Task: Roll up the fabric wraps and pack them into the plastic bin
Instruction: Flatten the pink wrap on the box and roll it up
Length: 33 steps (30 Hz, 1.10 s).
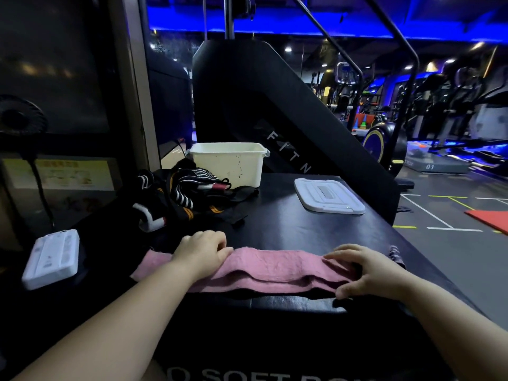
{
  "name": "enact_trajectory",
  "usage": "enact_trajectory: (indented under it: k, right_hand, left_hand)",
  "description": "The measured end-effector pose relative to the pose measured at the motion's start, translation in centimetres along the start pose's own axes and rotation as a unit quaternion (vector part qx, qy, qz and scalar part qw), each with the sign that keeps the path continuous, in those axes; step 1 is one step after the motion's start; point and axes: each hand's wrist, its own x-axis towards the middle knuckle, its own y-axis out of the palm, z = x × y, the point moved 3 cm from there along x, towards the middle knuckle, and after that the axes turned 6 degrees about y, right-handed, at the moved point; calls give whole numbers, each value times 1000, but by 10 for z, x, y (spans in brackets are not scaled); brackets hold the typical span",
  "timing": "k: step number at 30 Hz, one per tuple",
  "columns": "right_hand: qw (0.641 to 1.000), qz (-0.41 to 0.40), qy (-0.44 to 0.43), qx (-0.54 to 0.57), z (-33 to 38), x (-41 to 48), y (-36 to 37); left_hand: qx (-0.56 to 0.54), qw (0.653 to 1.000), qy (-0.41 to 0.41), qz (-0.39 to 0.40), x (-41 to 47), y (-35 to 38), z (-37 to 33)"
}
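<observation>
Pink wrap [275,268] lay flat, unrolled, along near edge of black soft box [288,229], partly folded lengthwise. Left hand [200,254] rested on its left part, fingers [220,243] curled close together at far edge; pinch on cloth could not be told. Right hand [365,273] pressed on right end, fingers [338,253] spread and lightly bent, thumb at near edge. Behind, tangled pile of black striped wraps [192,193] touched cream plastic bin [228,163], upright, at box's far edge. White lid [328,196] lay apart, right of the bin. White flat device [50,258] sat far left.
</observation>
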Motion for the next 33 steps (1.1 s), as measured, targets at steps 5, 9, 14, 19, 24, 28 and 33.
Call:
enact_trajectory:
  k: [5,9,14,19,24,28,33]
  right_hand:
    - [1000,-5,9,7,-1,2,2]
    - [1000,12,26,-8,0,5,1]
    - [994,45,50,-85,23,15,2]
    - [997,41,47,-41,40,27,11]
    - [999,18,28,-41,40,31,17]
    - [998,8,15,-63,48,29,17]
    - [995,-2,0,-99,55,33,16]
  left_hand:
    - [-107,984,123,67,-2,-11,-37]
    - [-77,969,128,196,-4,-6,-57]
    - [-68,965,141,209,-7,-8,-64]
    - [-79,971,151,170,-9,-2,-59]
    - [-62,973,174,137,-7,0,-50]
    - [-29,973,191,124,-4,-5,-46]
    - [-18,975,193,112,-3,-9,-42]
